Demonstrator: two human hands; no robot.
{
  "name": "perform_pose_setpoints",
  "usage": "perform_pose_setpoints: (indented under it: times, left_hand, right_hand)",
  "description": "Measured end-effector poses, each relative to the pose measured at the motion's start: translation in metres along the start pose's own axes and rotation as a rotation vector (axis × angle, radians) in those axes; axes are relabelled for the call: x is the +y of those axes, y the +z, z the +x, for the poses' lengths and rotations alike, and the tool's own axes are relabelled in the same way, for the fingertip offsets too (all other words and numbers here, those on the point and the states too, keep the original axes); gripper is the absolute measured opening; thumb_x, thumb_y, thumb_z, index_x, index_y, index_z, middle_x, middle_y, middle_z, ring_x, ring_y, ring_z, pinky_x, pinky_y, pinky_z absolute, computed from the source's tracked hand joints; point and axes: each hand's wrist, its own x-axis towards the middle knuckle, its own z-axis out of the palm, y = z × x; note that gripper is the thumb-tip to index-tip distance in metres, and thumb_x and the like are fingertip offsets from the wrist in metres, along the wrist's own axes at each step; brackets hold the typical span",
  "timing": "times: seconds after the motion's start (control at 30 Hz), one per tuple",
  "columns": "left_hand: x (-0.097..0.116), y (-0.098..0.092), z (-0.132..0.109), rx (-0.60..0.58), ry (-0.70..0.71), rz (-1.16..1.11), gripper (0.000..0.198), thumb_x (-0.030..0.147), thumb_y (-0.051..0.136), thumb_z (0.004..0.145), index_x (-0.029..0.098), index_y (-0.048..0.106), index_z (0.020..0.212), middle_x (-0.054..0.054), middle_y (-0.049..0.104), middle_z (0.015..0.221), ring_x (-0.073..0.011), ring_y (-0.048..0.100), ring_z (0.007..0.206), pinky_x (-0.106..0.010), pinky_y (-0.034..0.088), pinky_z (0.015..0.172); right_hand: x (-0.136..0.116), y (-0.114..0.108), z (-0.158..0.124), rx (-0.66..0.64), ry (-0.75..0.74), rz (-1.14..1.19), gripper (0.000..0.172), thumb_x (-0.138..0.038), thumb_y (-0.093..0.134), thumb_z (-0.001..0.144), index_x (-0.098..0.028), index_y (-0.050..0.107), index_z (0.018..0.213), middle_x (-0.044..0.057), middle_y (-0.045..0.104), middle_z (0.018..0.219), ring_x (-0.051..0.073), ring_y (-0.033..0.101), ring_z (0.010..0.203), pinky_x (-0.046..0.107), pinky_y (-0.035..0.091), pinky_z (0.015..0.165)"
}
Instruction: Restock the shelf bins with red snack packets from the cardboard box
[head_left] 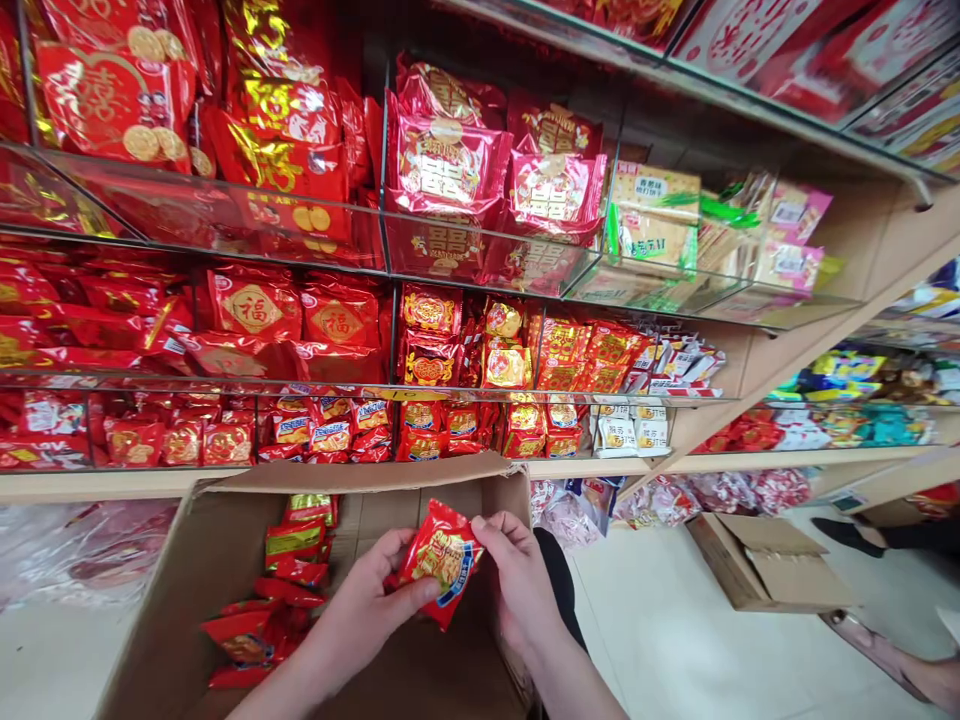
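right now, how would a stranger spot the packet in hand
Find the open cardboard box below the shelves. Over it, the left hand and right hand hold a red packet with a blue-and-white band. Unlike the loose packets lying in the box, this one is held up.

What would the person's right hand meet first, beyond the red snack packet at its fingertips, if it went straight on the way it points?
Past the red snack packet, the right hand would probably meet the far cardboard box flap first, though depth is unclear from this view.
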Motion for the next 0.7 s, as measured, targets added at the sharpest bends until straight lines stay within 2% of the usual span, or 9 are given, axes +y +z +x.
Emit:
perform_pose_setpoints:
  times: [0.07,0.13,0.27,0.37,0.47,0.57,0.63,0.7]
  left_hand:
    - [0.006,-0.003,0.003,0.021,0.022,-0.046,0.043,0.032,0.072,0.063,0.019,0.05,0.098,-0.003,0.069,0.092,-0.0166,0.063,0.083,-0.027,0.05,0.074]
    - [0.012,-0.005,0.007,0.059,0.011,-0.124,0.047,0.035,0.073,0.06,0.02,0.047,0.097,-0.002,0.07,0.084,-0.0161,0.065,0.074,-0.028,0.051,0.069]
    - [0.02,-0.006,0.017,0.165,0.014,-0.193,0.047,0.039,0.075,0.056,0.019,0.047,0.088,-0.001,0.07,0.075,-0.0159,0.065,0.068,-0.028,0.051,0.066]
    - [0.026,-0.005,0.024,0.083,0.051,-0.125,0.043,0.04,0.074,0.058,0.019,0.05,0.086,-0.002,0.07,0.076,-0.0168,0.065,0.07,-0.03,0.051,0.068]
    - [0.038,0.001,0.035,0.01,0.106,-0.001,0.047,0.04,0.072,0.06,0.019,0.05,0.097,-0.002,0.069,0.082,-0.0174,0.065,0.076,-0.032,0.05,0.073]
    - [0.055,0.005,0.056,-0.075,0.2,0.13,0.06,0.036,0.069,0.063,0.018,0.043,0.114,-0.005,0.068,0.094,-0.0182,0.063,0.087,-0.033,0.05,0.077]
    - [0.066,0.0,0.077,-0.088,0.299,0.354,0.061,0.037,0.06,0.07,0.015,0.038,0.123,-0.009,0.066,0.102,-0.018,0.062,0.092,-0.032,0.049,0.079]
    - [0.073,-0.01,0.1,-0.049,0.347,0.745,0.049,0.036,0.046,0.08,0.013,0.041,0.123,-0.012,0.062,0.112,-0.0178,0.059,0.1,-0.032,0.047,0.086]
  right_hand:
    - [-0.003,0.0,0.0,-0.005,0.058,0.079,0.034,-0.035,0.074,0.064,-0.017,0.046,0.056,-0.005,0.05,0.052,0.007,0.041,0.049,0.019,0.035,0.046]
    - [-0.007,-0.001,0.001,-0.006,0.086,0.127,0.033,-0.036,0.075,0.064,-0.017,0.049,0.058,-0.004,0.054,0.055,0.007,0.044,0.05,0.018,0.035,0.044]
    - [-0.011,-0.007,0.003,-0.075,0.022,-0.016,0.027,-0.036,0.073,0.066,-0.016,0.055,0.067,-0.003,0.057,0.058,0.007,0.049,0.052,0.017,0.039,0.045]
    - [-0.016,-0.012,0.002,-0.194,-0.016,-0.177,0.033,-0.035,0.073,0.066,-0.018,0.059,0.09,0.001,0.064,0.078,0.01,0.055,0.062,0.019,0.043,0.047]
    - [-0.028,-0.013,0.005,-0.236,-0.038,-0.236,0.036,-0.035,0.071,0.067,-0.019,0.055,0.095,0.002,0.065,0.084,0.011,0.057,0.064,0.02,0.044,0.047]
    - [-0.047,-0.017,0.019,-0.221,-0.154,-0.313,0.031,-0.033,0.068,0.07,-0.02,0.052,0.092,0.001,0.065,0.084,0.011,0.057,0.065,0.021,0.044,0.051]
    - [-0.061,-0.024,0.036,-0.155,-0.321,-0.408,0.03,-0.032,0.066,0.07,-0.02,0.05,0.092,0.002,0.065,0.087,0.012,0.058,0.07,0.023,0.046,0.057]
    - [-0.073,-0.036,0.059,-0.025,-0.5,-0.544,0.028,-0.031,0.064,0.071,-0.02,0.048,0.092,0.003,0.064,0.091,0.015,0.059,0.079,0.028,0.046,0.07]
